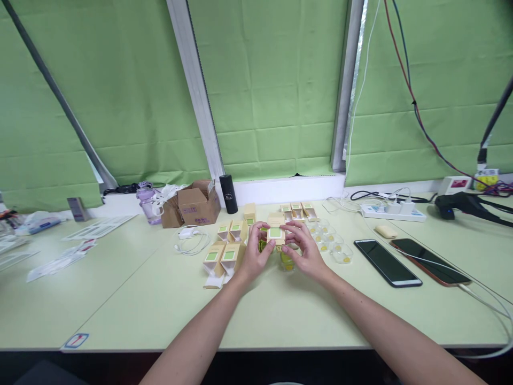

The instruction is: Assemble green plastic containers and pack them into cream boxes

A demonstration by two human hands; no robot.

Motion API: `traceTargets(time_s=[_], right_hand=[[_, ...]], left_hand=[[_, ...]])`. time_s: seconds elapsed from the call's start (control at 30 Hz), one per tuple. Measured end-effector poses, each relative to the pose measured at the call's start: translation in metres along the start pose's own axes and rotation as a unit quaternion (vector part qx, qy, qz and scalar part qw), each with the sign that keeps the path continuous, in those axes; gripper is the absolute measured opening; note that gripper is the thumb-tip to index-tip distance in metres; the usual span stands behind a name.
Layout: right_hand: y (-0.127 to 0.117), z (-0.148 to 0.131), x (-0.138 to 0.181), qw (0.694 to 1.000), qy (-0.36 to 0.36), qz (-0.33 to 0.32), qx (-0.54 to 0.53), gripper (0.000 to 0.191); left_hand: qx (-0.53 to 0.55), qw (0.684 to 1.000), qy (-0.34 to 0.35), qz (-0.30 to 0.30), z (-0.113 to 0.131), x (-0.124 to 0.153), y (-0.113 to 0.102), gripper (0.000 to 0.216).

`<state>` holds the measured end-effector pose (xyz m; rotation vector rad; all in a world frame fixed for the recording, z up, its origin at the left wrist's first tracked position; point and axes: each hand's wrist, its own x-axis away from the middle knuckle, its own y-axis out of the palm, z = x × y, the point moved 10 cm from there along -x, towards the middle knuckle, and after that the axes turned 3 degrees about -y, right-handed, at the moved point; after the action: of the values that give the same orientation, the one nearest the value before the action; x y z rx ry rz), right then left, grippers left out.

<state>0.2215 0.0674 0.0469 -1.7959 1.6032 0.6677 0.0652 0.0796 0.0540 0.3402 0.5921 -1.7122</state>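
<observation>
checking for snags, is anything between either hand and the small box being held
Nothing visible: the left hand and right hand hold the small box directly between them.

Tan box (276,232), green curtains (276,80), perhaps yellow-green cup (287,262)

Box (276,226) matt card; tabletop (160,305) smooth (phone screen (387,262) glossy).

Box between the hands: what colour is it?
The box is tan with a green panel, seen in head view.
</observation>
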Motion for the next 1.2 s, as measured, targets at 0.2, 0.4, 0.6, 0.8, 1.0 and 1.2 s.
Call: traceTargets(time_s=[0.2, 0.4, 0.6, 0.8, 1.0, 1.2], right_hand=[[-0.001, 0.0, -0.001, 1.0, 0.004, 0.012, -0.003, 0.043], [-0.001, -0.001, -0.001, 1.0, 0.005, 0.013, -0.01, 0.043], [-0.002, 0.002, -0.001, 1.0, 0.011, 0.017, -0.015, 0.044], [-0.002, 0.003, -0.001, 1.0, 0.014, 0.022, -0.011, 0.042], [-0.002, 0.005, 0.0, 1.0, 0.015, 0.021, -0.015, 0.04], [-0.002, 0.007, 0.0, 1.0, 0.02, 0.016, -0.014, 0.04]], left_hand=[[0.002, 1.0, 0.014, -0.009, 0.0, 0.001, 0.001, 0.049], [-0.016, 0.999, 0.036, -0.007, 0.005, 0.002, 0.0, 0.051], [-0.031, 0.999, 0.033, 0.012, 0.007, 0.001, 0.0, 0.046], [-0.042, 0.998, 0.04, 0.022, 0.01, 0.002, -0.001, 0.043], [-0.05, 0.998, 0.04, 0.023, 0.009, 0.002, -0.001, 0.042], [-0.047, 0.998, 0.036, 0.025, 0.006, 0.001, -0.001, 0.042]])
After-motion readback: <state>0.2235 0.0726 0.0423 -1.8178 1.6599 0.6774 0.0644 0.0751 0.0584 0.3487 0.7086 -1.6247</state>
